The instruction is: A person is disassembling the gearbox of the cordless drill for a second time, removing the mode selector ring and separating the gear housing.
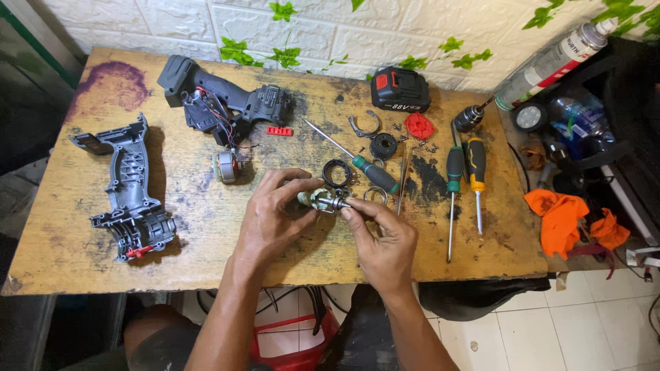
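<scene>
Gear assembly (323, 200) pinched between both hands mid-table (62, 261), well inside edges.

You had a single view, from the camera on your head, looking steeply down and forward over the wooden workbench (412, 240). It faced the white brick-pattern wall (172, 20) behind the bench, whose far edge ran along the top of the frame. The near edge of the bench crossed the lower third, with your forearms rising from the bottom centre. The camera sat close enough that the bench filled most of the width, from its left corner to the cluttered shelf (591, 130) right of it. Tiled floor (550, 330) showed below the bench's near right corner. No second view overlapped it.
</scene>
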